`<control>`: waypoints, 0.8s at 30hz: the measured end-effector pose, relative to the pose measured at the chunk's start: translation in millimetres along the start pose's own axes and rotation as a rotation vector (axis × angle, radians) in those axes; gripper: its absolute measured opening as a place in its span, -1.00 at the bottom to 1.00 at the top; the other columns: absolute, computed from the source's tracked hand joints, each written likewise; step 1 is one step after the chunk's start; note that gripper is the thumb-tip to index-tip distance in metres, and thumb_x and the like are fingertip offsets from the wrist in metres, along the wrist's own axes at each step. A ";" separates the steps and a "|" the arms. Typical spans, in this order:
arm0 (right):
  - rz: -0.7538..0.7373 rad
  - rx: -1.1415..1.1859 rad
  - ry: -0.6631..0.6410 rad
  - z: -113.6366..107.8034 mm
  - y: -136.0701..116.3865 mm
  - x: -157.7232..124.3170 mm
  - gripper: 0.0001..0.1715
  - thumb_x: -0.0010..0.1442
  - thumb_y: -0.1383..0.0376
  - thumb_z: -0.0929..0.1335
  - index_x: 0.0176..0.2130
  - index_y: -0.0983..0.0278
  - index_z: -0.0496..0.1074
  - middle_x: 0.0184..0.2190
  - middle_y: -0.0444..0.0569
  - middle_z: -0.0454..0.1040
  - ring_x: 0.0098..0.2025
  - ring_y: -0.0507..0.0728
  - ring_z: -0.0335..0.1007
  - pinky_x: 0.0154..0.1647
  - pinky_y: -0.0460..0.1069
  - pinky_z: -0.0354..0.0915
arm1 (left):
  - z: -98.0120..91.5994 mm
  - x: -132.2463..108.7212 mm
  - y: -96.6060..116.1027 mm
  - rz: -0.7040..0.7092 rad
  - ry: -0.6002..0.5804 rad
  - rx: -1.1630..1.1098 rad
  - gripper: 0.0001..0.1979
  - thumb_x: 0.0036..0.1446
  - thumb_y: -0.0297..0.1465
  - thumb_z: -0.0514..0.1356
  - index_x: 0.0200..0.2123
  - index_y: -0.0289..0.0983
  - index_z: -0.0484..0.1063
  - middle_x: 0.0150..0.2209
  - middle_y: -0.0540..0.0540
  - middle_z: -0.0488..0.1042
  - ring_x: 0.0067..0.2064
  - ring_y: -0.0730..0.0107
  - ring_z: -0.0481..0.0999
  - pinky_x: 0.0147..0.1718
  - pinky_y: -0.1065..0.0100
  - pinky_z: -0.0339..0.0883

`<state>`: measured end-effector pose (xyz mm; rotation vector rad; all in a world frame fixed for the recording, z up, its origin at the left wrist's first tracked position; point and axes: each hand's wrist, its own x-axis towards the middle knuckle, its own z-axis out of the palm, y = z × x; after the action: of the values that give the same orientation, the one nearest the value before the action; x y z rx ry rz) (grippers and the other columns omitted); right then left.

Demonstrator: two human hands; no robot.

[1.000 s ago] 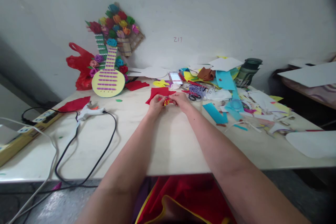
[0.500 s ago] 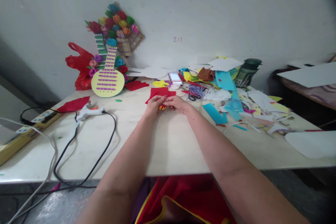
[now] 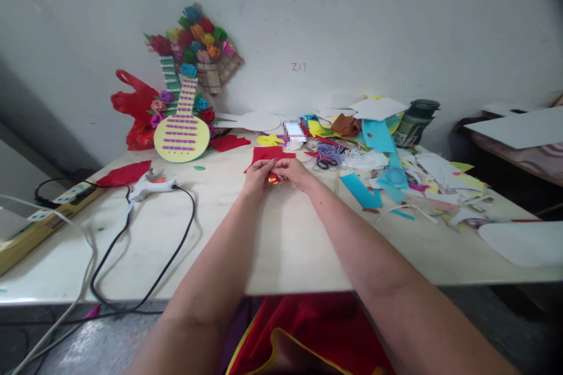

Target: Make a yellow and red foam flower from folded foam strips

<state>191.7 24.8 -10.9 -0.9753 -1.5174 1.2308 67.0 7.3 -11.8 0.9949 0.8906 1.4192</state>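
Observation:
My left hand [image 3: 260, 175] and my right hand [image 3: 294, 171] meet over the middle of the table, fingers pinched together. Between them is a small red and yellow paper piece [image 3: 274, 179], perhaps a flower; its exact kind is too small to tell, and the fingers partly cover it. Just behind the hands lies a red crepe paper sheet [image 3: 268, 153], flat on the table. Black-handled scissors [image 3: 326, 163] rest to the right, beside a tangle of purple cord [image 3: 332, 152].
To the left lie a white glue gun [image 3: 152, 186] with a black cable and a yellow power strip [image 3: 48, 220]. A lute-shaped paper craft [image 3: 181, 143] with flowers stands against the wall. Paper scraps [image 3: 433, 179] and a dark green bottle [image 3: 414, 123] are on the right.
Both hands stay in nearly the same place. The small piece between the fingers has turned slightly, with more red and less yellow showing.

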 end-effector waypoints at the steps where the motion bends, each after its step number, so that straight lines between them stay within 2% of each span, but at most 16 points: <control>1: 0.013 0.006 0.002 1.4 -0.2 -0.3 -0.81 -0.18 0.28 0.41 -0.52 0.33 0.36 -0.72 -0.27 0.25 -0.69 -0.12 0.00 -0.67 -0.15 -0.08 | 0.7 -1.0 0.5 0.003 -0.004 -0.003 -0.69 -0.22 -0.27 0.35 -0.47 -0.34 0.35 -0.66 0.05 0.32 -0.69 0.63 0.22 -0.73 0.53 -0.03; 3: 0.040 0.015 0.020 3.9 -1.1 -1.4 -0.81 -0.16 0.28 0.41 -0.54 0.32 0.33 -0.77 -0.31 0.18 -0.72 -0.13 -0.04 -0.69 -0.15 -0.11 | 1.5 -2.9 1.6 0.003 -0.021 -0.002 -0.68 -0.22 -0.26 0.35 -0.46 -0.34 0.36 -0.60 0.01 0.39 -0.66 0.61 0.26 -0.72 0.53 0.01; 6: 0.054 0.046 0.056 5.8 -2.1 -2.3 -0.81 -0.14 0.30 0.41 -0.59 0.32 0.31 -0.82 -0.33 0.10 -0.75 -0.14 -0.10 -0.72 -0.16 -0.17 | 1.3 -3.1 2.5 -0.015 -0.024 0.007 -0.68 -0.23 -0.26 0.35 -0.45 -0.34 0.38 -0.62 0.03 0.36 -0.71 0.67 0.17 -0.75 0.53 -0.09; 9: 0.053 0.140 0.082 5.9 -1.6 -1.2 -0.83 -0.16 0.32 0.43 -0.58 0.34 0.35 -0.80 -0.29 0.17 -0.76 -0.15 -0.11 -0.74 -0.15 -0.19 | 0.5 -0.2 2.3 -0.025 -0.001 -0.017 -0.74 -0.21 -0.32 0.33 -0.49 -0.35 0.36 -0.70 0.07 0.27 -0.75 0.70 0.08 -0.75 0.53 -0.19; 13: 0.081 0.302 0.092 6.3 -1.2 0.1 -0.79 -0.23 0.33 0.46 -0.57 0.35 0.36 -0.75 -0.23 0.29 -0.77 -0.15 -0.07 -0.77 -0.15 -0.16 | 0.6 3.3 1.2 -0.013 0.036 -0.038 -0.87 -0.18 -0.43 0.25 -0.55 -0.36 0.34 -0.74 0.07 0.21 -0.74 0.69 0.06 -0.75 0.53 -0.25; 20: 0.154 0.506 -0.014 5.5 -2.6 -2.7 -0.77 -0.25 0.38 0.47 -0.52 0.37 0.38 -0.75 -0.24 0.26 -0.75 -0.15 -0.03 -0.78 -0.19 -0.10 | 0.7 1.0 1.6 0.020 0.016 -0.047 -0.88 -0.18 -0.44 0.21 -0.56 -0.34 0.31 -0.76 0.11 0.15 -0.75 0.70 -0.01 -0.74 0.53 -0.25; 24: 0.152 0.569 -0.054 3.6 1.2 -1.0 -0.79 -0.24 0.40 0.47 -0.51 0.37 0.38 -0.72 -0.21 0.28 -0.72 -0.13 0.03 -0.75 -0.19 0.01 | 0.5 0.4 2.9 0.027 0.010 -0.053 -0.87 -0.21 -0.44 0.22 -0.57 -0.34 0.30 -0.75 0.10 0.18 -0.74 0.71 0.00 -0.74 0.54 -0.26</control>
<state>188.5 23.2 -12.6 -0.6846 -1.0464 1.6860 66.5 7.5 -8.9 0.9637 0.8453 1.4642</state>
